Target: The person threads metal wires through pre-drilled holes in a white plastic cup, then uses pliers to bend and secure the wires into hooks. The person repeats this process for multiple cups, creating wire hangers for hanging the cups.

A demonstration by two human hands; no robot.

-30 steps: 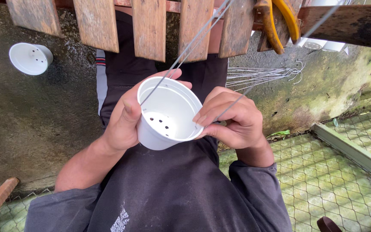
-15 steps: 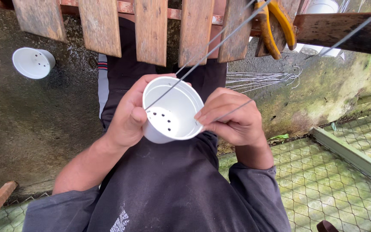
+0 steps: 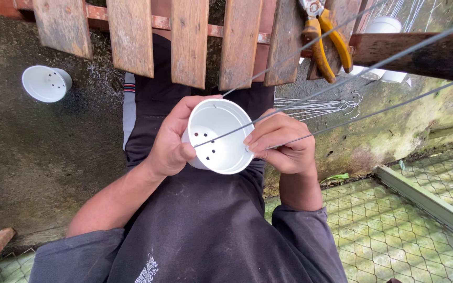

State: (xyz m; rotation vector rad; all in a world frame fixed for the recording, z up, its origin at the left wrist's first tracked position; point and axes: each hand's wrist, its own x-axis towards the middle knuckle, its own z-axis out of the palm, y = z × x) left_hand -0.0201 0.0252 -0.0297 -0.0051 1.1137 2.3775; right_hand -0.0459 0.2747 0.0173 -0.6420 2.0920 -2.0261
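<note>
Our left hand (image 3: 171, 141) grips the white pot (image 3: 221, 137) by its side, while our right hand (image 3: 281, 141) pinches a wire (image 3: 310, 97) at its rim.

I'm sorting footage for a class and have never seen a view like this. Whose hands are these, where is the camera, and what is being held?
The camera sits on the person's head and looks straight down, so you see their own arms and dark shirt. The left hand cups a small white plastic pot with holes in its bottom. The right hand pinches a thin grey metal wire at the pot's rim. Above, yellow-handled pliers lie on weathered wooden slats. A second white pot lies on the concrete ground, and a bundle of hooked wires lies to the right.
</note>
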